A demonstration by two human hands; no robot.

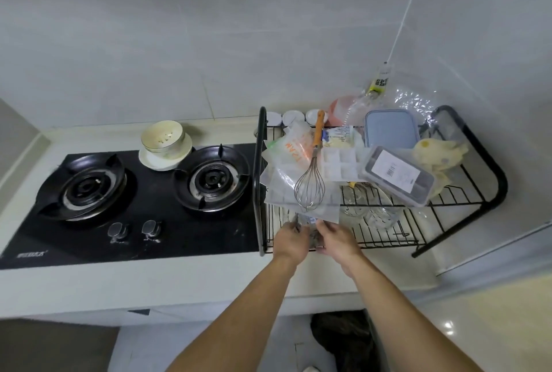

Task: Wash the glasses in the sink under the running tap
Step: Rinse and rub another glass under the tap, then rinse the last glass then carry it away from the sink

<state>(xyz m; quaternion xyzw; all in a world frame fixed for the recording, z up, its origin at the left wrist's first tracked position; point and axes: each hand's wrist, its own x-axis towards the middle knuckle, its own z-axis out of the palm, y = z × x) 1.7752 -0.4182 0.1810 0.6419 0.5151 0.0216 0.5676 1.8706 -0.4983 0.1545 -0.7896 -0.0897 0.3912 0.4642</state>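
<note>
Pale surface runs left to right against a tiled wall. A black two-burner hob is set into its left part. A black wire rack stands just right of the hob and is heavily loaded. On the rack, a blue-lidded box sits at the far side, with a clear labelled box tilted just in front of it. A white ice tray lies to their left, and a whisk with an orange handle lies across plastic bags. Stacked bowls rest at the hob's far edge. Clear glassware shows through the rack wires, beneath the tray. My left grip and right grip meet at the rack's near left corner, under the bags. Both are curled round one clear glass held between them. It is blurred, so its shape cannot be told.
</note>
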